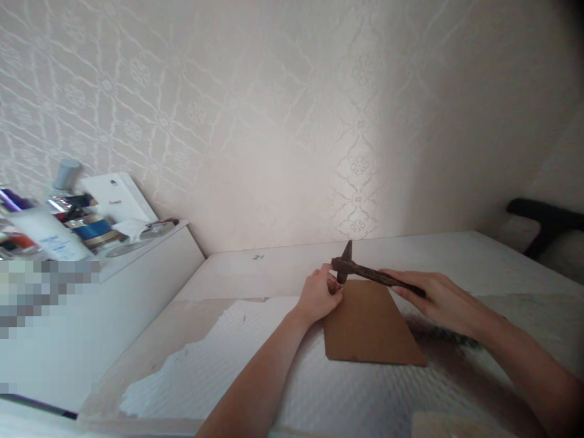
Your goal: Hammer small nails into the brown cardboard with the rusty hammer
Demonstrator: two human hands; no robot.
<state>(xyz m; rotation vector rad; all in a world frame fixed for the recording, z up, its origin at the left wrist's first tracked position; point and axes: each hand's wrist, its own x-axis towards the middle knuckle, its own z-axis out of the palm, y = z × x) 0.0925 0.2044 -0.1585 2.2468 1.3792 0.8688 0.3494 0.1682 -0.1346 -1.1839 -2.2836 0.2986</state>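
A brown cardboard sheet [371, 328] lies flat on a pale surface [283, 258], and everything else sits around it. Under the cardboard and towards the viewer spreads a white, ribbed covering [219, 371] with a torn edge, which leaves bare surface to the cardboard's left. The person's left hand [319, 296] rests at the cardboard's far left corner, its fingers pinched together; what they pinch, if anything, is too small to tell. A dark hammer [365, 272] hangs just above that same corner, its head close over the left fingertips and its handle running to the right. The right hand [435, 298], above the cardboard's far right edge, has its fingers clenched round the end of the handle. Behind the cardboard the surface meets a wall [274, 121] papered in a pale embossed lattice pattern. Well to the cardboard's left stands a white cabinet [146, 274], higher than the surface, whose top carries a white bottle [48, 234], a blue roll [93, 229] and other small clutter. Far to the cardboard's right, past the surface's edge, a black chair part [542, 220] shows.
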